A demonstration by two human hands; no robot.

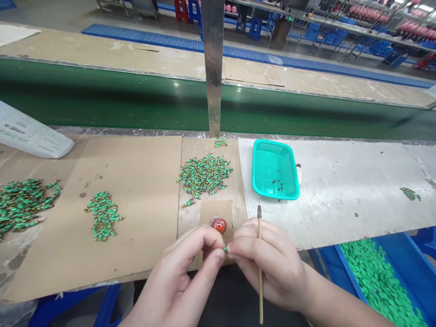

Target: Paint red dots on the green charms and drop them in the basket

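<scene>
Your left hand [194,268] and right hand [277,268] pinch one green piece [225,250] at the red pot's [219,225] six o'clock; the right also grips a brush [260,286]. Small pile [103,218], nine-thirty; big pile [204,175], eleven-thirty: which is finished, I cannot tell.

Left grip [195,268] and right grip [267,261] pinch a small green piece [225,250] between them; right also holds brush [260,277], tip pointing away. Red round item [219,225] just beyond. Green heap [206,175], teal basket [291,179] on counter [146,172].
</scene>
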